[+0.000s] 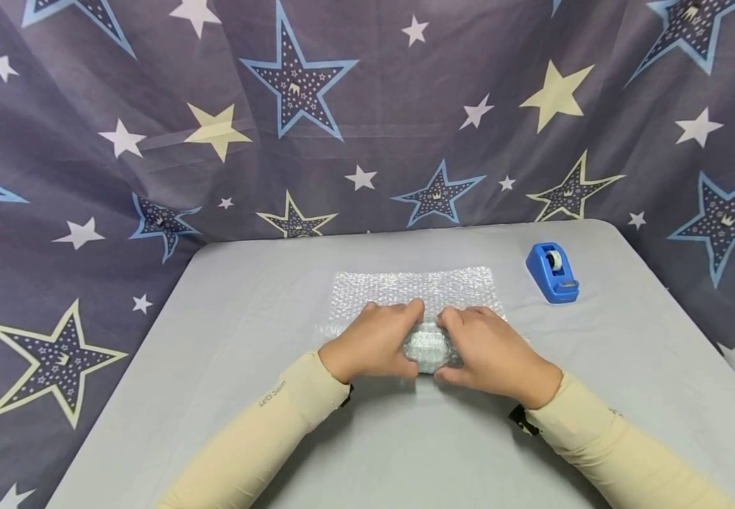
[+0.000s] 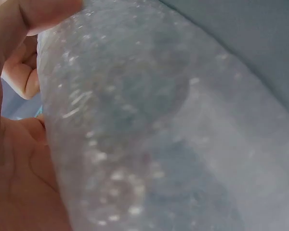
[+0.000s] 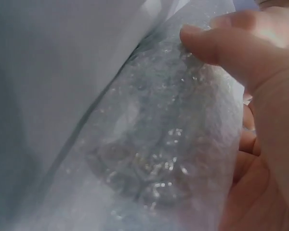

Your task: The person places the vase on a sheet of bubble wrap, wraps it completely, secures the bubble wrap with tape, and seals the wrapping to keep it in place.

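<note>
A roll of bubble wrap [image 1: 427, 346] lies on the table between both hands, with something glassy and rounded dimly visible inside it. From its far side a flat stretch of bubble wrap [image 1: 415, 286] spreads away over the table. My left hand [image 1: 377, 339] grips the roll's left end, thumb on the near side and fingers over the top. At the right end my right hand [image 1: 491, 346] holds it the same way. Both wrist views show the wrap [image 2: 135, 120] close up, loose past the thumbs; what it encloses [image 3: 154, 168] is too blurred to name.
A blue tape dispenser [image 1: 553, 274] with a roll of tape stands at the table's back right. The table [image 1: 253, 297] has a pale grey cover. Behind it hangs a dark curtain [image 1: 367, 106] patterned with stars.
</note>
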`<state>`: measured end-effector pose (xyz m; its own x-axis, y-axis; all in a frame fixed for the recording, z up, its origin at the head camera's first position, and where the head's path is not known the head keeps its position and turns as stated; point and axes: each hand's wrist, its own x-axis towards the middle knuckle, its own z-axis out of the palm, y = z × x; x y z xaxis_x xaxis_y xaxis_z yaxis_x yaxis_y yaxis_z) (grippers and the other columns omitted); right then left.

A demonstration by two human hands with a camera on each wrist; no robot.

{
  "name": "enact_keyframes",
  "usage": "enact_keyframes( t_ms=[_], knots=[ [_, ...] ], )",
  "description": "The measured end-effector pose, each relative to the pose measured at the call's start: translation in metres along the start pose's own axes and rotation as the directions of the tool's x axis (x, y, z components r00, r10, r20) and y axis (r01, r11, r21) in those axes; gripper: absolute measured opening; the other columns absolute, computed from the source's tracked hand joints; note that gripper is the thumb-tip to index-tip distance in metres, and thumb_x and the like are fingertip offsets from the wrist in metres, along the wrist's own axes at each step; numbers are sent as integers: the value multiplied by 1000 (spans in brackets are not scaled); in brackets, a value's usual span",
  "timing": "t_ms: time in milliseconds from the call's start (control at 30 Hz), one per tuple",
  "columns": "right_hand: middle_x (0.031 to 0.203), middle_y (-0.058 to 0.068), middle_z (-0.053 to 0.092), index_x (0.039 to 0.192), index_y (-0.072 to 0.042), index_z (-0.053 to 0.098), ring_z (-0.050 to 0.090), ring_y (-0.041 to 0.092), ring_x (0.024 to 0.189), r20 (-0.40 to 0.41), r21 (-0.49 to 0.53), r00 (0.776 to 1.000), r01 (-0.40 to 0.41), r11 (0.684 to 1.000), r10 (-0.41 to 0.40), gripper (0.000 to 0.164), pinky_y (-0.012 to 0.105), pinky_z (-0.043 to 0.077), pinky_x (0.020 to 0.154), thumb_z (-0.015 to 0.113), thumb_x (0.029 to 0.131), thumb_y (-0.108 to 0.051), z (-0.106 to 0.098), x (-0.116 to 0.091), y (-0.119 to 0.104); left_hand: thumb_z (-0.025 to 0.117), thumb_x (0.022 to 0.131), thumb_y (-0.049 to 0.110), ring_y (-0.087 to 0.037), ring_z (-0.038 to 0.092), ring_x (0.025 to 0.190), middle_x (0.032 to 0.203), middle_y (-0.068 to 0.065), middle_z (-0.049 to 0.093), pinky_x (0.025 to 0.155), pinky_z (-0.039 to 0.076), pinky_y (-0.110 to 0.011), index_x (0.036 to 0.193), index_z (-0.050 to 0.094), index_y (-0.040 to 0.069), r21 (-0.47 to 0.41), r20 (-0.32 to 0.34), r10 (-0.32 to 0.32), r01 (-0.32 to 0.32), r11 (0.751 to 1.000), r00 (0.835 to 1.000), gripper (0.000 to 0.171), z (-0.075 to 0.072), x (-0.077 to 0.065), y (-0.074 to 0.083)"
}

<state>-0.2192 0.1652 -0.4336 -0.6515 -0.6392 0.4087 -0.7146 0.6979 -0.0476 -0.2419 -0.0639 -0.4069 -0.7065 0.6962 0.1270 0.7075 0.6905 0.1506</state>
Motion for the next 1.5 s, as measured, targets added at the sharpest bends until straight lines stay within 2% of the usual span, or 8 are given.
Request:
enact_keyframes(
  t_ms=[233,467,700,933,1167,1333,1500],
  knots=[
    [93,2,69,116,-6,54,70,24,88,1,37,1000,-5,999,5,76,47,52,97,93,66,-48,1,-1,2,86,64,37,-12,51,81,99,1,51,70,44,-33,113,51,16,-15,4,-3,3,1000,1000,64,0,-1,0],
    [92,2,68,113,-8,53,68,23,85,-5,73,1000,-15,997,16,75,46,54,89,94,64,-47,3,1,6,81,65,43,-9,49,82,95,6,51,74,40,-35,108,51,18,74,-16,4,-3,997,1000,58,4,-2,-2],
    [93,4,69,113,-8,53,69,24,86,-16,76,1000,0,997,1,73,47,54,86,94,65,-45,3,2,5,91,56,37,-11,51,82,98,2,51,68,39,-35,110,52,12,132,-41,38,-32,991,998,71,8,-6,2],
    [95,1,68,113,-9,53,69,23,93,16,68,1000,0,998,-1,72,48,51,97,92,65,-44,1,4,4,92,60,34,-13,56,78,94,1,53,68,46,-37,107,54,10,195,-75,12,3,981,997,65,8,-11,8],
    [86,-4,63,108,-9,53,67,20,86,47,51,999,2,999,-5,66,49,50,98,89,66,-44,1,8,1,91,62,35,-13,58,80,92,1,58,71,50,-37,108,58,11,177,-100,-12,29,984,995,62,13,-15,6],
    [88,0,67,110,-7,55,67,20,84,55,58,998,5,998,-8,67,49,52,95,88,65,-44,1,12,2,90,61,35,-18,63,84,94,2,64,75,49,-39,107,61,13,154,-147,-30,53,987,989,59,16,-17,3],
    [91,4,71,113,-5,57,68,19,81,49,94,999,6,996,-11,69,47,55,88,89,65,-43,2,16,6,89,61,35,-19,64,86,96,2,64,76,49,-40,108,62,12,150,-151,-44,67,986,988,59,15,-16,0]
  ],
)
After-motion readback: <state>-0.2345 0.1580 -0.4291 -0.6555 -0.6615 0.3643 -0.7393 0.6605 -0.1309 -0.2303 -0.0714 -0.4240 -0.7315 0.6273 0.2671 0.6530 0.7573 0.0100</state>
